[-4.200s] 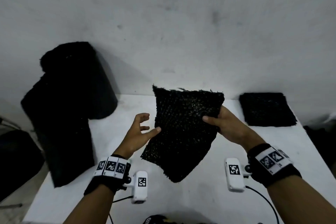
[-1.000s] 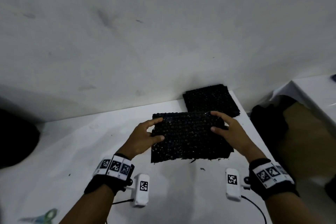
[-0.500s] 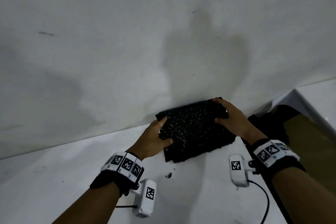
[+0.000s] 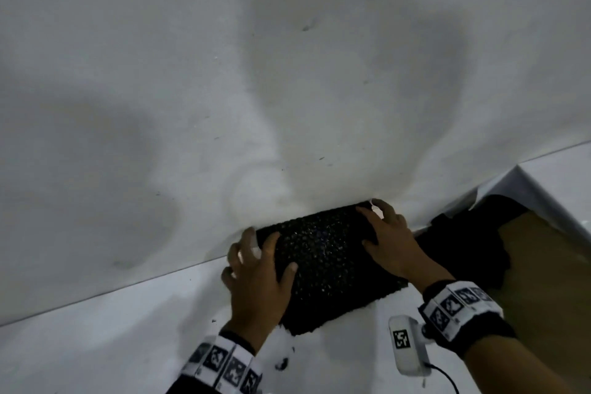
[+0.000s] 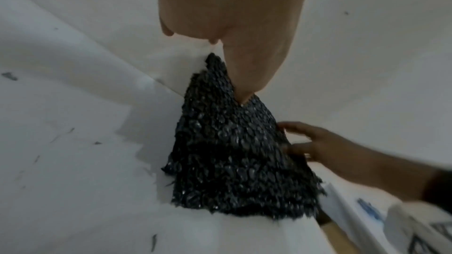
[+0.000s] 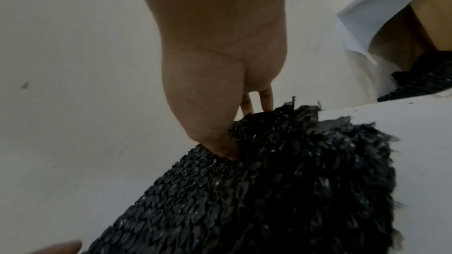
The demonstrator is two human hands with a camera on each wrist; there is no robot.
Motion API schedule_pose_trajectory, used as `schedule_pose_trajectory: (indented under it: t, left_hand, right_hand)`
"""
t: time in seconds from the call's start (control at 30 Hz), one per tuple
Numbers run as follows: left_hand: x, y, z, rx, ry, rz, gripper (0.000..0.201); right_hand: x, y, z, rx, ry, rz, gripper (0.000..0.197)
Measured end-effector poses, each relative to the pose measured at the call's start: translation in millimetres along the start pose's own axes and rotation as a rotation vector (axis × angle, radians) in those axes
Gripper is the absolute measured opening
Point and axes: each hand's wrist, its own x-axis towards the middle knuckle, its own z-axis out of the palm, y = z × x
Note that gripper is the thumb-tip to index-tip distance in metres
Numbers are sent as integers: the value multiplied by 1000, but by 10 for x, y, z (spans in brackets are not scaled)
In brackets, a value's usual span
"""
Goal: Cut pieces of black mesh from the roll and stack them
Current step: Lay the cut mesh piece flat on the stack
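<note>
Both hands on the mesh stack at the wall edge of the tabletop.

The mesh stack (image 4: 323,262) lies lower centre of the head view, on the white tabletop (image 4: 112,345) against the wall (image 4: 287,73). The left hand (image 4: 259,278) lies on its left edge, grip wide, fingers spread, thumb pressing the top. The right hand (image 4: 393,243) lies on its right edge, grip wide, fingers reaching the far corner. More black mesh (image 4: 463,249) lies right of the tabletop, lower down.
</note>
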Motion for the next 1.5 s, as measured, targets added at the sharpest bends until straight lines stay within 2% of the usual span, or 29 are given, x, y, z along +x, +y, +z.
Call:
schedule_pose_trajectory:
  t: [0.03, 0.1, 0.17, 0.23, 0.33, 0.4, 0.47, 0.57, 0.73, 0.87, 0.93, 1.0, 1.1, 1.23, 1.37, 1.5]
  left_hand:
    - [-24, 77, 30, 26, 41, 92, 58]
    - [-22, 189, 146, 123, -46, 242, 63]
    - [22, 246, 268, 207, -161, 282, 70]
    - [83, 246, 396, 255, -207, 273, 73]
    - [125, 226, 525, 290, -256, 261, 73]
    - [142, 223, 556, 284, -273, 249, 75]
    - [159, 186, 581, 265, -271, 245, 76]
    - [169, 119, 582, 213, -256, 252, 78]
    - [76, 44, 633, 161, -262, 207, 96]
    - [101, -25, 662, 134, -234, 200, 95]
    - [143, -38, 625, 57, -330, 165, 95]
    - [159, -57, 570, -23, -369, 175, 97]
    - [153, -141, 496, -159, -304, 172, 102]
    - [84, -139, 334, 3, -265, 134, 104]
    - [-19, -75, 82, -24, -285, 128, 105]
    - [-167, -67, -230, -73, -272, 96, 93]
  right_hand:
    - [-21, -48, -23, -85, 36, 0, 74]
    - [-65, -122, -39, -217, 176, -45, 75]
    - [-124, -226, -35, -308, 269, -109, 67]
    - [-162, -351, 4, -333, 297, -203, 61]
    - [-161, -409, 190, -306, 208, -269, 53]
    - [-141, -336, 311, -294, 105, -222, 53]
    - [-113, -244, 386, -231, 64, -188, 56]
    - [-93, -204, 397, -156, 47, -171, 59]
    - [-118, -134, 488, -109, 89, -101, 64]
    - [-90, -161, 481, -92, 51, -77, 68]
    - [-75, -179, 470, -94, 34, -62, 71]
    - [-72, -187, 467, -83, 21, -50, 75]
    - [-64, -208, 410, -54, -4, -31, 84]
    - [-105, -281, 337, -169, -44, -20, 101]
    - [-278, -432, 243, -219, -28, 1, 78]
    - [-571, -678, 116, -170, 81, -36, 75]
